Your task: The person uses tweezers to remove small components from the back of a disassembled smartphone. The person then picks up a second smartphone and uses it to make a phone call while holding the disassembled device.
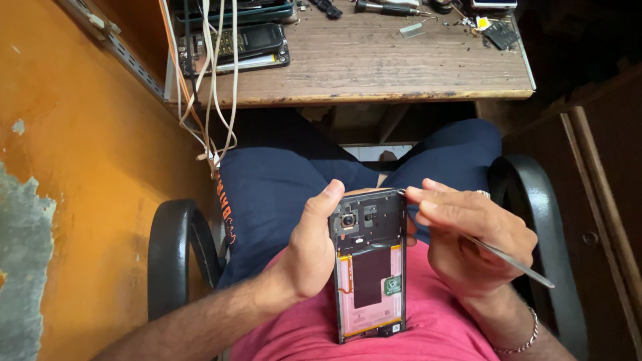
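Note:
An opened smartphone (370,267) with its back cover off shows a pink battery, a black board cover and a camera lens. My left hand (309,251) grips its left edge, thumb up along the top corner. My right hand (471,244) holds a thin metal pry tool (511,262); its tip touches the phone's top right corner. The phone rests over my lap, above a pink shirt.
A worn wooden table (374,63) stands ahead with another dismantled phone (251,47), a screwdriver (391,9) and small parts. White and orange cables (214,93) hang off its left edge. An orange wall lies left, black chair armrests (170,254) on both sides.

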